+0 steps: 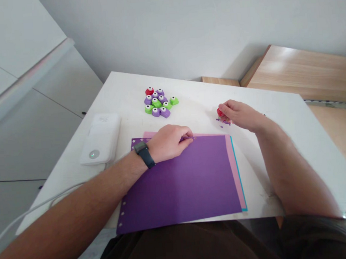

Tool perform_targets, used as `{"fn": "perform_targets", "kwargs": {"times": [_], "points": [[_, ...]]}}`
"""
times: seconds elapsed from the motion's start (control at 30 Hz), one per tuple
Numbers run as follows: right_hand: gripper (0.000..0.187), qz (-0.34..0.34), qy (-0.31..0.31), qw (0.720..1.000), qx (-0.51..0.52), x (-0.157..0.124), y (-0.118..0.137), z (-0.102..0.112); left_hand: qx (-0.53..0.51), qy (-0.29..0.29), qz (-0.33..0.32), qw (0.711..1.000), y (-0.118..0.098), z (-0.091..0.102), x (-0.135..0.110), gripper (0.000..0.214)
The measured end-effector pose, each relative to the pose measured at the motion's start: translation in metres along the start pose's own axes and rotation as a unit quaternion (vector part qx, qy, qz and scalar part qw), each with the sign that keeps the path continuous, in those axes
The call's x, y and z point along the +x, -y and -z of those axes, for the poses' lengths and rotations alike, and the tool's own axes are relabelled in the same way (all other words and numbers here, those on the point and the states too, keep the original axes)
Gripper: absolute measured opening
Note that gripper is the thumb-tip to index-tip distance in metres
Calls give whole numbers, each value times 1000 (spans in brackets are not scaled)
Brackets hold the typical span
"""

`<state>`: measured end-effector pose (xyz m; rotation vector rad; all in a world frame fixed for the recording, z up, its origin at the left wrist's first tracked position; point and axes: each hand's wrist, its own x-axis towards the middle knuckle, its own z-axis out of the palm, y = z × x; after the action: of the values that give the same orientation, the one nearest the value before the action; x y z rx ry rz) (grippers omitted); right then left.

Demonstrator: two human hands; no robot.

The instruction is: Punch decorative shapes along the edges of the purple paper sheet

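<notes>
A purple paper sheet lies on the white table, on top of a pink sheet and a teal one whose edges show on the right. My left hand, with a dark wristwatch, rests on the purple sheet's far edge, fingers pressed together at the paper. My right hand is beyond the sheets' right corner, shut on a small red paper punch. Tiny purple paper bits lie under it. Small star holes dot the sheet's left edge.
A cluster of several purple, green and red paper punches sits at the table's far middle. A white device with a cable lies at the left. White cabinets stand left; a wooden surface is at the right.
</notes>
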<state>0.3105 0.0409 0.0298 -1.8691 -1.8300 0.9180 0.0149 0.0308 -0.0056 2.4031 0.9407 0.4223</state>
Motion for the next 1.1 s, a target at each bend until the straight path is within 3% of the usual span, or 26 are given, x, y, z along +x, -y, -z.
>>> {"fn": "perform_targets", "kwargs": {"times": [0.17, 0.27, 0.43, 0.53, 0.7, 0.87, 1.1], "points": [[55, -3, 61, 996, 62, -5, 5, 5, 1, 0, -2, 1000, 0, 0, 0, 20], [54, 6, 97, 994, 40, -6, 6, 5, -2, 0, 0, 1000, 0, 1, 0, 19], [53, -13, 39, 998, -39, -1, -8, 10, -2, 1, -1, 1000, -1, 1, 0, 19], [53, -20, 19, 1000, 5, 0, -7, 8, -3, 2, -3, 1000, 0, 1, 0, 19], [50, 19, 45, 996, 71, 1, 3, -6, -3, 0, 1, 1000, 0, 0, 0, 19], [50, -22, -23, 999, 42, 6, -8, -2, -4, 3, 1, 1000, 0, 0, 0, 19], [49, -22, 48, 999, 10, -1, -6, 9, -2, 1, -2, 1000, 0, 0, 0, 19]]}}
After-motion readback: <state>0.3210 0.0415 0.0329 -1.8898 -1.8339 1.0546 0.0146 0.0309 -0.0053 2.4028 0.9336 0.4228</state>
